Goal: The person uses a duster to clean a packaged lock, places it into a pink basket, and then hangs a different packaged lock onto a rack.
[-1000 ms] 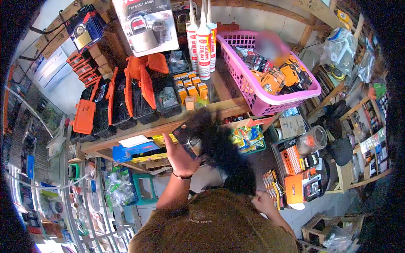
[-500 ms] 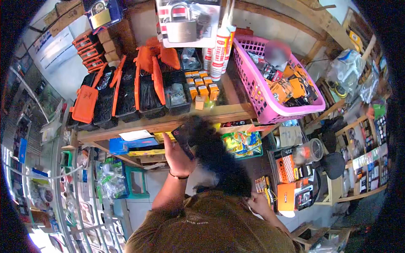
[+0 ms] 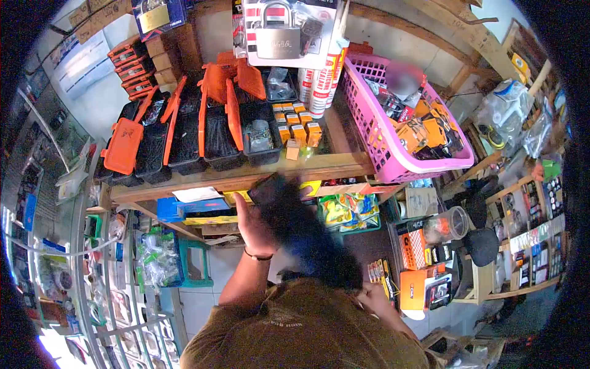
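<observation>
- While a blurred dark mass (image 3: 313, 234) hides much of it, a dark flat thing (image 3: 264, 188) sits near the frame's centre, in the left hand (image 3: 255, 232).
- It looks light, stiff and perhaps slippery; its side edges seem the surest hold.
- The left hand grips it, thumb upright alongside, fingers hidden; the forearm rises from lower centre, with a wristband (image 3: 257, 256).
- The right hand (image 3: 373, 297), right of lower centre, is bent close to the shirt (image 3: 307, 329); its grip I cannot tell.
</observation>
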Demonstrator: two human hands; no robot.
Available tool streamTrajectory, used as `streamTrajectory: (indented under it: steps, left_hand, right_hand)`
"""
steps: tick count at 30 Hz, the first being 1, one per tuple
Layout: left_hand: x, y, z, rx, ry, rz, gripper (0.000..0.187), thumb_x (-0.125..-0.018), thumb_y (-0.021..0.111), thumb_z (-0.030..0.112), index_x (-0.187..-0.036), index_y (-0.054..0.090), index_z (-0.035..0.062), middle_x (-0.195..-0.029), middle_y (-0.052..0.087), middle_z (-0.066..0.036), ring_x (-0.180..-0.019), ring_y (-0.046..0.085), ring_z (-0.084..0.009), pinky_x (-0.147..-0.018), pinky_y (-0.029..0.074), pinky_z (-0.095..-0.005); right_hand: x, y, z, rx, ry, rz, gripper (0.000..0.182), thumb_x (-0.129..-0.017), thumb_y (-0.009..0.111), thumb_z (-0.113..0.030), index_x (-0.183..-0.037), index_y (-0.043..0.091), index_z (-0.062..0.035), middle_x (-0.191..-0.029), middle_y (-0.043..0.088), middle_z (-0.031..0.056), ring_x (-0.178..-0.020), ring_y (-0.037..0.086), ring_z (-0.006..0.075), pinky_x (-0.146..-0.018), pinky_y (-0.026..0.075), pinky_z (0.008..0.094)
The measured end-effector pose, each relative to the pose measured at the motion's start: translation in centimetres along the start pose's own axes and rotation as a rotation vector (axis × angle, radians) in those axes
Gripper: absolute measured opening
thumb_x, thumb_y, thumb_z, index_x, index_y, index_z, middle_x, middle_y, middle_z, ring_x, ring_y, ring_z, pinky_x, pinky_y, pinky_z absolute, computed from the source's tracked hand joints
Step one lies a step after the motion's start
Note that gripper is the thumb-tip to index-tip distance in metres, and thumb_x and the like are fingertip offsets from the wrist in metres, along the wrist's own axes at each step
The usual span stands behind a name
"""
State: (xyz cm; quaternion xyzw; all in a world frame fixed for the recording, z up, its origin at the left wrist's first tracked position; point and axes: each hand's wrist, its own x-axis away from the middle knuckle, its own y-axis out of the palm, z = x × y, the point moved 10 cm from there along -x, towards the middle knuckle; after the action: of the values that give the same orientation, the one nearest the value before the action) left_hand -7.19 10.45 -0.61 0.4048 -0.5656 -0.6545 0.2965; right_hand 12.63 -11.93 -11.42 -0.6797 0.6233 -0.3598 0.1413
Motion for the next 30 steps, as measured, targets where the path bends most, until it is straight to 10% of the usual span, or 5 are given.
streamTrajectory:
  steps: [3,7,11,13,30]
  left_hand:
    - [-0.2,1.0,-0.3,0.378,0.01,-0.085,0.082,-0.073,0.039,0.068,-0.132,0.026,0.0141,-0.131,0.031,-0.021,-0.115,0.036,-0.0415,-0.091,0.028,-0.0617]
    - [-0.3,3.5,-1.4,-0.245,0.005,-0.189,0.07,-0.08,0.032,0.061,-0.129,0.031,0.0108,-0.123,0.044,-0.015,-0.11,0.046,-0.0304,-0.092,0.036,-0.0501]
    - [0.3,1.6,-0.9,0.305,0.025,-0.079,0.07,-0.079,0.03,0.064,-0.13,0.032,0.0158,-0.131,0.033,-0.017,-0.12,0.031,-0.0371,-0.095,0.026,-0.0565]
    - [-0.4,3.6,-2.2,-0.192,-0.043,-0.294,0.079,-0.075,0.03,0.069,-0.132,0.026,0.0156,-0.131,0.032,-0.019,-0.118,0.033,-0.037,-0.092,0.028,-0.0584]
    - [0.0,3.6,-2.1,-0.185,0.067,0.089,0.067,-0.079,0.037,0.058,-0.128,0.033,0.0116,-0.128,0.037,-0.015,-0.115,0.038,-0.0342,-0.092,0.032,-0.055]
  right_hand:
    - [0.3,-0.3,-2.3,0.011,-0.067,-0.035,0.026,-0.075,0.06,-0.023,-0.07,0.048,-0.001,-0.058,0.053,0.0116,-0.052,0.053,0.0221,-0.051,0.042,0.0347]
    - [0.6,-0.1,-2.2,-0.025,-0.057,-0.043,0.027,-0.076,0.059,-0.025,-0.071,0.048,-0.0004,-0.061,0.053,0.0137,-0.055,0.054,0.0237,-0.051,0.042,0.0359]
    - [0.8,0.6,-0.6,0.064,-0.052,-0.028,0.028,-0.077,0.058,-0.027,-0.072,0.049,-0.0007,-0.06,0.053,0.0143,-0.053,0.054,0.0258,-0.051,0.042,0.0373]
    - [0.9,1.6,-1.1,0.047,-0.164,-0.089,0.026,-0.076,0.058,-0.025,-0.072,0.049,-0.0008,-0.06,0.052,0.0147,-0.053,0.054,0.0261,-0.051,0.042,0.0371]
    - [1.7,-2.3,-3.5,0.019,-0.062,0.156,0.029,-0.071,0.059,-0.025,-0.065,0.048,0.0016,-0.055,0.049,0.0189,-0.05,0.051,0.0206,-0.049,0.04,0.0342]
